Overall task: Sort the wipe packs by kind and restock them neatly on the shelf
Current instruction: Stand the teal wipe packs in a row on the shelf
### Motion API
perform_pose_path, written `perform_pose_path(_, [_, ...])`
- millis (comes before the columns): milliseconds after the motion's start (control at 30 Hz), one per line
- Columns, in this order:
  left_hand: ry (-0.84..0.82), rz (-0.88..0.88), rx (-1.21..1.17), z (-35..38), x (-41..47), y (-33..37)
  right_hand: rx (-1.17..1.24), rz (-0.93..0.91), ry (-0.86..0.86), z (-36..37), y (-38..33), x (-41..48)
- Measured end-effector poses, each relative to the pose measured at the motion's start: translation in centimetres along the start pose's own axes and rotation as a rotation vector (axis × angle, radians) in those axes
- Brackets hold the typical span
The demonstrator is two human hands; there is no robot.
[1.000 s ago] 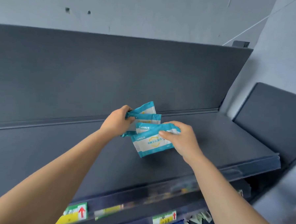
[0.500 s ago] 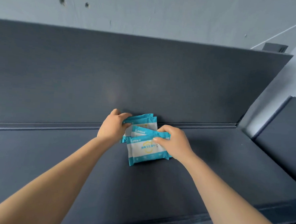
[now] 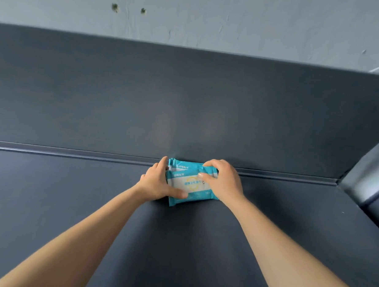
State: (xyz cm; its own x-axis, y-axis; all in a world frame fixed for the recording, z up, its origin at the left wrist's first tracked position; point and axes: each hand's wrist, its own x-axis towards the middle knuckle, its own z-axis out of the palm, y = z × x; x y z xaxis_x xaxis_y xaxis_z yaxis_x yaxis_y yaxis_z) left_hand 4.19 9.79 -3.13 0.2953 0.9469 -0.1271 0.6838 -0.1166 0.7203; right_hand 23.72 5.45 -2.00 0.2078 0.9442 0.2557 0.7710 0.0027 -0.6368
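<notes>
At the far edge of the shelf [image 3: 70, 214], where it meets the raised strip [image 3: 74, 151] along the foot of the back panel [image 3: 186, 99]: small stack of teal-and-white wipe packs [image 3: 189, 184], slightly right of centre in view. Same print on all of them as far as visible: teal borders, white middle band, yellow ring logo, text too small to read. Packs overlap, staggered. The nearest pack [image 3: 194, 195] shows its full face, and teal top edges of at least two more show just beyond it toward the panel. Cannot tell whether the stack lies flat or leans on the panel. Left hand [image 3: 158, 183] sits on the stack's left side: fingers [image 3: 163, 164] roughly straight, pointing away along the left edge, thumb laid across the near-left corner of the nearest pack, so pressing rather than wrapping. Right hand [image 3: 224, 184] is on the right side: fingers [image 3: 211, 164] curled over the far-right corner, thumb tip on the white band, gripping the stack. Both hands touch the packs, stack bracketed between them, its near edge resting on the shelf. Bare forearms [image 3: 91, 237] come in from the near corners of view and converge on the stack. Shelf and panel are dark grey, matte. Second dark grey shelf unit [image 3: 371, 174] butts in at the right, set at an angle. Pale grey wall [image 3: 234, 20] above the panel, two small dark holes [image 3: 114, 7] upper left, some scuffs.
</notes>
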Motion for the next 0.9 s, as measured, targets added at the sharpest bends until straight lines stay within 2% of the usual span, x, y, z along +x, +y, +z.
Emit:
perform_pose_path(67, [0.059, -0.017, 0.152, 0.4, 0.4, 0.2, 0.030, 0.046, 0.018, 0.1, 0.5, 0.0])
perform_pose_path(200, [0.015, -0.067, 0.120, 0.0, 1.2, 0.3, 0.220, 0.309, -0.120, -0.2, 1.3, 0.1])
perform_pose_path(333, [-0.028, -0.088, -0.168, 0.4, 2.2, 0.2, 0.385, 0.382, -0.291, -0.4, 0.9, 0.8])
perform_pose_path(467, [-0.105, -0.055, -0.304, 0.5, 1.8, 0.8, 0.529, 0.419, -0.320, -0.1, 0.8, 1.5])
perform_pose_path(533, [-0.040, -0.004, -0.308, 0.8, 1.8, 0.5, 0.591, 0.377, -0.289, 0.3, 1.1, 1.4])
perform_pose_path(667, [0.239, 0.123, -0.125, 1.5, 1.8, 0.2, 0.488, 0.185, -0.080, 0.6, 0.9, 1.0])
perform_pose_path(733, [0.314, 0.125, 0.040, 1.7, 1.7, 0.3, 0.410, 0.180, -0.037, 0.5, 0.9, 0.8])
perform_pose_path(800, [0.312, 0.110, 0.217, 1.7, 1.7, 0.3, 0.396, 0.216, -0.067, 0.6, 1.6, 0.8])
perform_pose_path(900, [0.233, 0.138, 0.315, 1.7, 1.8, -0.2, 0.354, 0.254, -0.189, 0.3, 2.5, 0.7])
